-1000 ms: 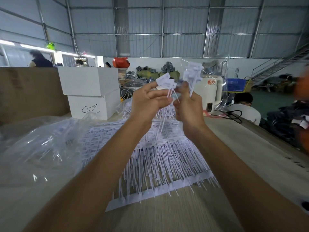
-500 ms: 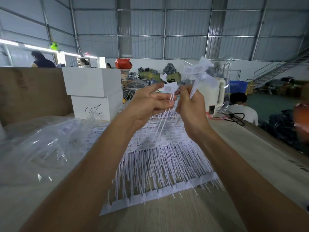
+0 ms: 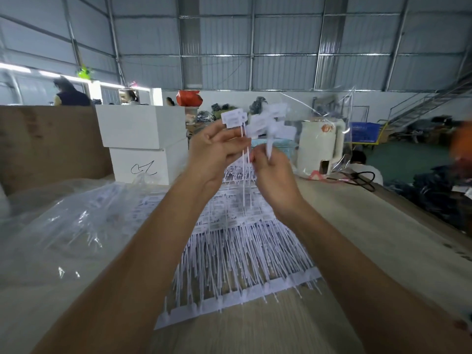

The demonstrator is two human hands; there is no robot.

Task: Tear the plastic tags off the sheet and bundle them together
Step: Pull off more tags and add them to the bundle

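a: what changed since half a second ago?
b: both hands came up a bit and the right hand's bundle swung further up and blurred; left hand's tags now stick up higher.

a: head view, hands?
b: left hand [image 3: 214, 152] pinches a couple of loose tags [image 3: 233, 120] by their stems, flat labels up, thin tails hanging down. right hand [image 3: 274, 172] grips the bundle of tags [image 3: 270, 121], motion-blurred. hands raised over the table, close together, fingertips nearly touching.

a: the sheet?
b: sheet of tags [image 3: 237, 249] lies flat on the wooden table [image 3: 357, 226], below and between the forearms, white strip along its near edge.

a: rest?
b: clear plastic bags [image 3: 63, 226] on the left, two stacked white boxes [image 3: 143, 144] far left, white kettle [image 3: 319, 146] far right, seated person [image 3: 362, 162] past it.
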